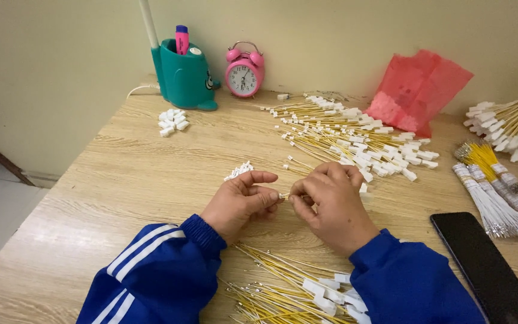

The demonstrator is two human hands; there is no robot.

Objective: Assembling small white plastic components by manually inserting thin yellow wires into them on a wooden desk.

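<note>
My left hand (242, 201) and my right hand (333, 204) meet at the middle of the wooden table (121, 180). Between their fingertips they pinch a thin yellow wire (284, 195) with a small end piece; both hands grip it. Just beyond my left hand lies a small heap of white plastic connectors (238, 170). A spread of yellow wires with white connectors (355, 138) lies beyond my right hand. Another pile of such wires (289, 288) rests near the table's front edge between my blue sleeves.
At the back stand a teal pen holder (182, 75) and a pink alarm clock (244, 71). A second heap of white connectors (172, 122), a pink plastic bag (418, 90), bundled wires (493, 186) and a black phone (487, 267) sit around.
</note>
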